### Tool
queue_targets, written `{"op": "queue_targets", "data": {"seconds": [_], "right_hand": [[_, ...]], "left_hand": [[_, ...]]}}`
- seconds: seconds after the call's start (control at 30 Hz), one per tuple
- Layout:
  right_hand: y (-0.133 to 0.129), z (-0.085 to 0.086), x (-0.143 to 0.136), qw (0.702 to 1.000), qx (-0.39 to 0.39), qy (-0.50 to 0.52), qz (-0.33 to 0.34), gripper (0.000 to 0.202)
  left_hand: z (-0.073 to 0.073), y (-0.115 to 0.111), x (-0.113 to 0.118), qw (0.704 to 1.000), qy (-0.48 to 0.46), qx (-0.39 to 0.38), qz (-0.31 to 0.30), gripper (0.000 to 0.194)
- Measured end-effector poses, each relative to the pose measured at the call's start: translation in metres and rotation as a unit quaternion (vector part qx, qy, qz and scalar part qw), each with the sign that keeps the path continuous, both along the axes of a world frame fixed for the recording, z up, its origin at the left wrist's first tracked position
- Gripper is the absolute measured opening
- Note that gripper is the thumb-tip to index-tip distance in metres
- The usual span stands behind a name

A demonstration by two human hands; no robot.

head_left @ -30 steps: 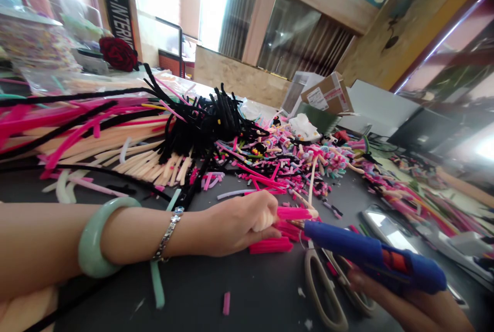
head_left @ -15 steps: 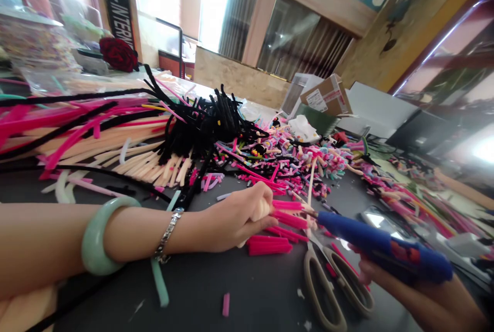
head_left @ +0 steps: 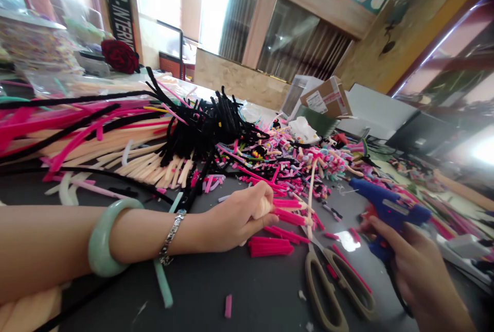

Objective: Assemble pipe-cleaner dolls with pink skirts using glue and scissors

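My left hand (head_left: 235, 221), with a jade bangle and a metal bracelet on its arm, is closed round a pipe-cleaner piece (head_left: 289, 216). Hot-pink lengths with cream tips stick out to the right of the fingers; the rest is hidden in the fist. At the right, my right hand (head_left: 419, 257) grips a blue hot glue gun (head_left: 389, 207) by its handle, the nozzle pointing left and apart from the piece. Short hot-pink pipe-cleaner cuts (head_left: 270, 247) lie just below my left hand. Scissors (head_left: 328, 291) with grey-beige handles rest on the dark table between my hands.
Black pipe cleaners (head_left: 216, 121) are heaped beyond my left arm, with long cream stems (head_left: 165, 170) beside them. Many small coloured cuts and finished-looking pieces spread across the back. A cardboard box (head_left: 326, 96) stands behind. A white power strip (head_left: 465, 249) lies far right.
The glue gun in my right hand has pulled away from the pink piece, to the right and slightly up. My left hand stays in nearly the same place, still holding it.
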State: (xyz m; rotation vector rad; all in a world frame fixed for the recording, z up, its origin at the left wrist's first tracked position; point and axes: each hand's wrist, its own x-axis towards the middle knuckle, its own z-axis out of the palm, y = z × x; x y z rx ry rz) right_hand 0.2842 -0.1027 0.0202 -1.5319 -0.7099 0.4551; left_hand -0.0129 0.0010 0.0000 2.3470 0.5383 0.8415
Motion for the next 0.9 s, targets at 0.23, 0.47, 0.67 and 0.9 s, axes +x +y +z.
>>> {"op": "queue_targets", "data": {"seconds": [0.23, 0.47, 0.67, 0.9], "right_hand": [[0.008, -0.009, 0.011, 0.999, -0.037, 0.013, 0.021, 0.044], [0.009, -0.010, 0.008, 0.997, -0.028, 0.032, 0.058, 0.044], [0.011, -0.015, 0.010, 0.995, -0.041, 0.052, 0.077, 0.037], [0.008, -0.019, 0.008, 0.992, -0.062, 0.049, 0.098, 0.026]], "left_hand": [[0.001, -0.001, -0.001, 1.000, 0.011, -0.005, 0.008, 0.022], [-0.002, -0.001, 0.002, 0.999, 0.002, -0.036, -0.012, 0.017], [-0.002, 0.000, 0.002, 0.999, 0.007, -0.039, -0.028, 0.016], [0.003, -0.002, -0.001, 1.000, 0.013, 0.007, -0.010, 0.017]]}}
